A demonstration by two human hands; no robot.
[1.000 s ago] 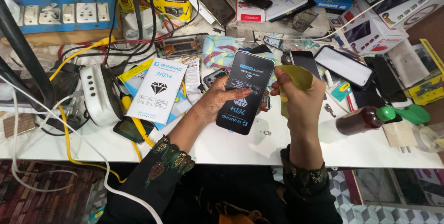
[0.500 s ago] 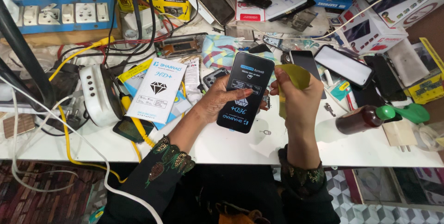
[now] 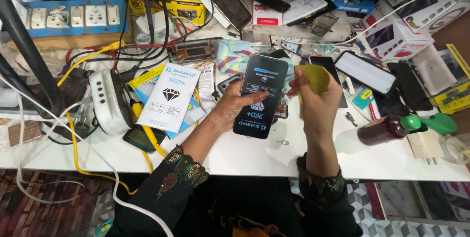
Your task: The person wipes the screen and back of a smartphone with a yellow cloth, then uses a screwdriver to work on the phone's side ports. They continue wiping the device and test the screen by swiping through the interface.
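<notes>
Hands meet over the white table (image 3: 254, 151). At the middle, the left hand (image 3: 235, 107) grips a dark phone (image 3: 260, 95), thumb lying across its printed film. At 3 o'clock from the phone, very close, the right hand (image 3: 316, 105) pinches a small yellow-green cloth (image 3: 313, 78). At 9 o'clock lies a white and blue packet (image 3: 169, 97). At 3 o'clock, well apart, a dark brown bottle with a green cap (image 3: 384, 129) lies on its side

Black phone (image 3: 261, 96) w/ a printed film over its screen — held face-up, tilted, above the white tabletop (image 3: 245, 154), top end leaning away toward the clutter. Yellow-green cloth (image 3: 313, 78) — small, soft, folded, bunched up just beside the phone's right edge.
</notes>
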